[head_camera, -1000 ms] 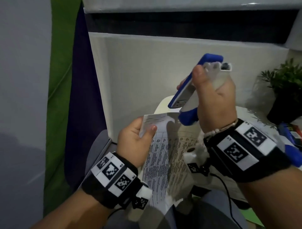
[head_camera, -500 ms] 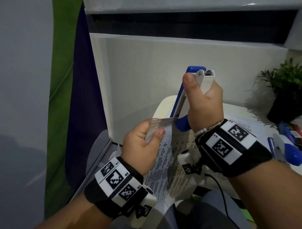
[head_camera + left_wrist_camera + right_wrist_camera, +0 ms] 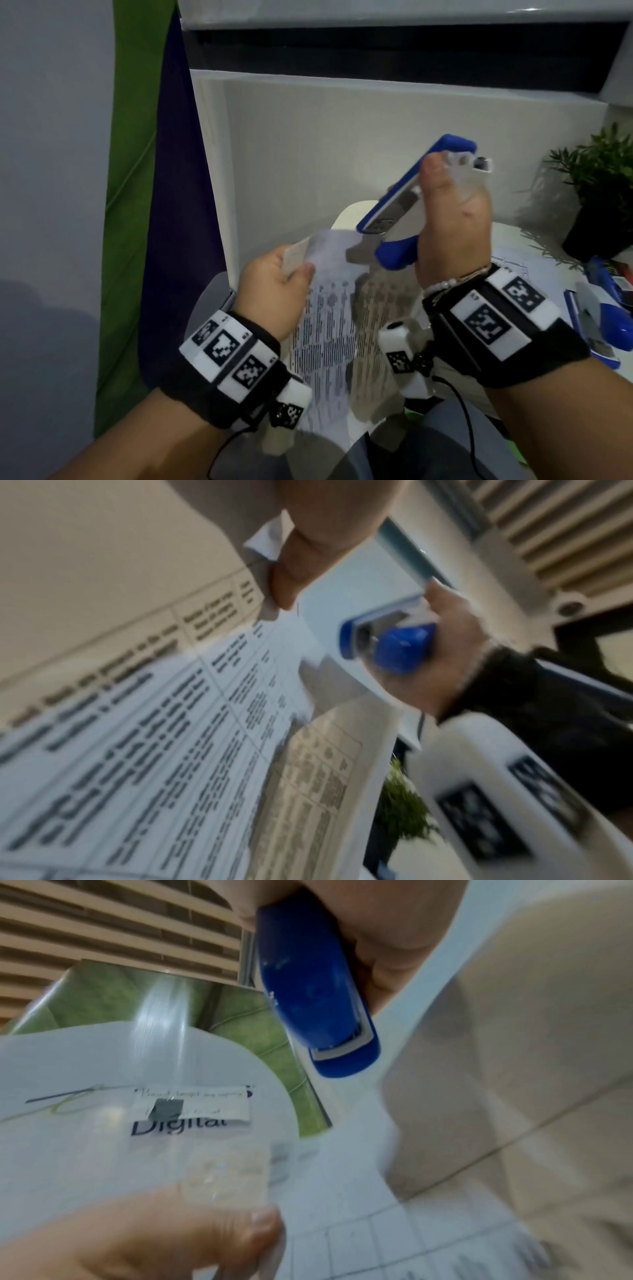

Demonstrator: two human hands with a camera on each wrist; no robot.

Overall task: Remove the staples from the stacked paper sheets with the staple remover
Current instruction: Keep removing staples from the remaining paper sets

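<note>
Lifted off the corner it touched moments ago, the staple remover (image 3: 404,195) is gripped in the right hand (image 3: 455,233) above the stacked paper sheets (image 3: 329,325), pinched mid-air by the left hand (image 3: 270,298); unsupported, they could tear under prying.

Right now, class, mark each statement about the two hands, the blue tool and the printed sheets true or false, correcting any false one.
1. The right hand grips the blue staple remover. True.
2. The left hand holds nothing. False: its fingers pinch a top corner of the paper sheets.
3. The staple remover lies flat on the sheets. False: the hand holds it raised and tilted.
4. The sheets carry printed text. True.
5. A potted plant stands at the far right. True.
6. Both wrists are bare. False: each wears a black wristband with square markers.
</note>
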